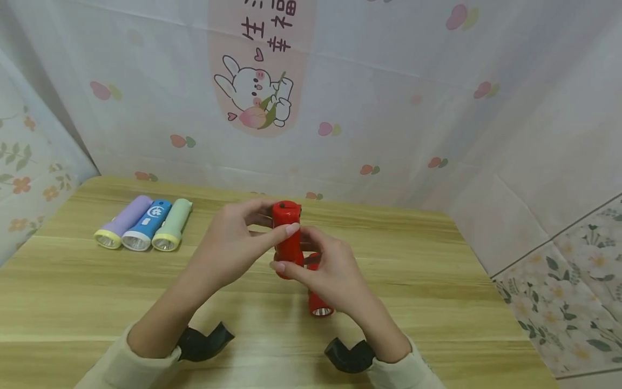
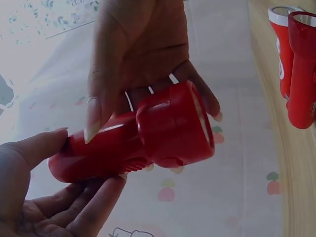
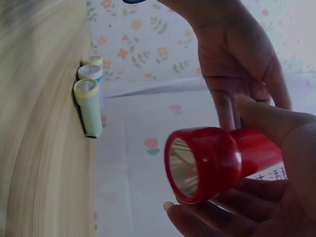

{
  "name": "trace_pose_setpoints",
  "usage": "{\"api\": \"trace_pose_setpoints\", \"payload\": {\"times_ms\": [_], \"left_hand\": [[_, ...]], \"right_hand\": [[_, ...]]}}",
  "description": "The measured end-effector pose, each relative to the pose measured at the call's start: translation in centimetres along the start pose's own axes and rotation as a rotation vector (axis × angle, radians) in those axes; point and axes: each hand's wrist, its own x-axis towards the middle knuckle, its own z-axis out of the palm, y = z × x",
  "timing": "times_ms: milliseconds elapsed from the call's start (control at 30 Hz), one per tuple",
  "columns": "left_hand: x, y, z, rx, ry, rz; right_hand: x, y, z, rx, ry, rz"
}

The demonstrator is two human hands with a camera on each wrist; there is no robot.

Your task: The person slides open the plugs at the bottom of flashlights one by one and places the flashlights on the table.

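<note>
A red flashlight (image 1: 289,237) is held up over the table in both hands, its lens end pointing down. My left hand (image 1: 243,229) pinches the tail end between thumb and fingers. Lower down, near the flashlight's head, my right hand (image 1: 332,265) grips it. The right wrist view shows the clear lens of the held flashlight (image 3: 212,163) within its red rim. On the table behind my right hand lies another red flashlight (image 1: 320,303), partly hidden. In the left wrist view two red flashlights lie side by side, one with a white rim (image 2: 284,59), the other with a red rim (image 2: 302,74).
On the table's left side, a purple flashlight (image 1: 127,219), a blue flashlight (image 1: 148,224) and a green flashlight (image 1: 173,222) lie in a row. A printed curtain (image 1: 369,108) hangs along the back edge of the wooden table (image 1: 408,302). Black wrist mounts (image 1: 204,343) project below both hands.
</note>
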Motion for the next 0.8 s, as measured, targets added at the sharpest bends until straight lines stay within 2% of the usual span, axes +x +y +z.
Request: {"api": "trace_pose_setpoints", "payload": {"times_ms": [167,400,667,800], "left_hand": [[-0.24,0.24,0.06,-0.015,0.037,0.02],[-0.22,0.2,0.29,-0.035,0.061,0.036],[-0.1,0.28,0.17,-0.061,0.048,0.04],[-0.09,0.2,-0.02,-0.129,0.024,0.042]], "right_hand": [[0.08,0.37,0.24,-0.019,-0.021,-0.012],[0.13,0.52,0.43,-0.025,0.024,-0.008],[0.16,0.51,0.36,-0.008,0.045,-0.03],[0.19,0.58,0.26,-0.011,0.055,-0.05]]}}
